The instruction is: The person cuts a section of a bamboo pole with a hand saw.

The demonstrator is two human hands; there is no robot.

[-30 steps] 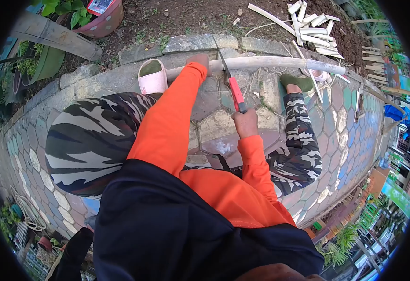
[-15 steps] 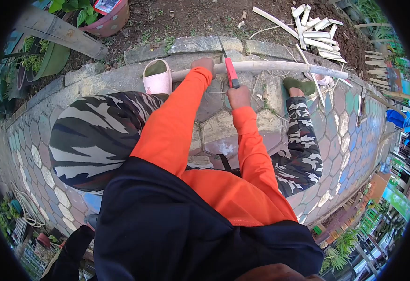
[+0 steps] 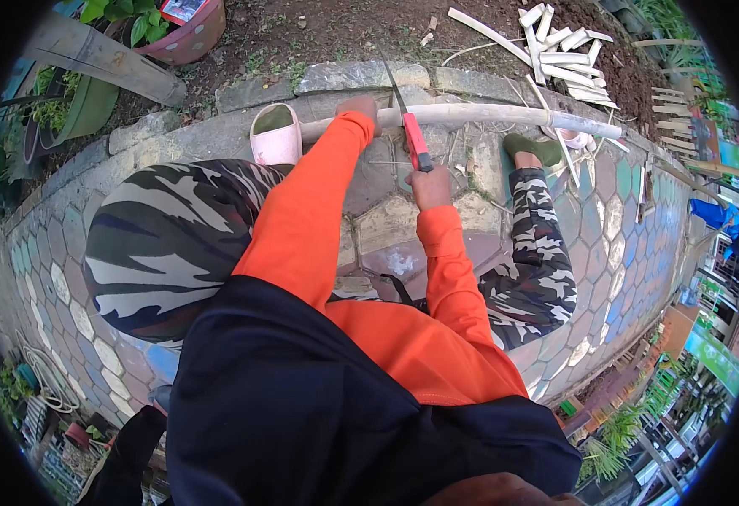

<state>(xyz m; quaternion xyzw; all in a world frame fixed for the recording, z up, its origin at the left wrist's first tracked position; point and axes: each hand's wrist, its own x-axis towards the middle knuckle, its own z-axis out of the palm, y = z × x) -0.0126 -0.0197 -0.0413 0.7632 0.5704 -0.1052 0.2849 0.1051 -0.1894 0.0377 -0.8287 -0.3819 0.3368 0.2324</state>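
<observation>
A long pale pole (image 3: 504,114), perhaps bamboo, lies crosswise in front of me over the stone edging and paving. My left hand (image 3: 359,110) is closed around it, left of the saw. A handsaw with a red and black handle (image 3: 417,142) is gripped in my right hand (image 3: 430,187). Its thin dark blade (image 3: 393,83) crosses the pole just right of my left hand and points away from me. The depth of any cut cannot be seen.
Pale cut pieces (image 3: 565,59) are piled on the soil at upper right. A pink slipper (image 3: 277,139) on my left foot is close to the pole. A bamboo post (image 3: 108,59) and potted plants (image 3: 186,38) stand at upper left. Hexagonal paving (image 3: 606,228) surrounds me.
My right hand has drawn the saw back toward my body, so less of the handle lies near the pole. My left hand keeps its hold. The view has shifted slightly.
</observation>
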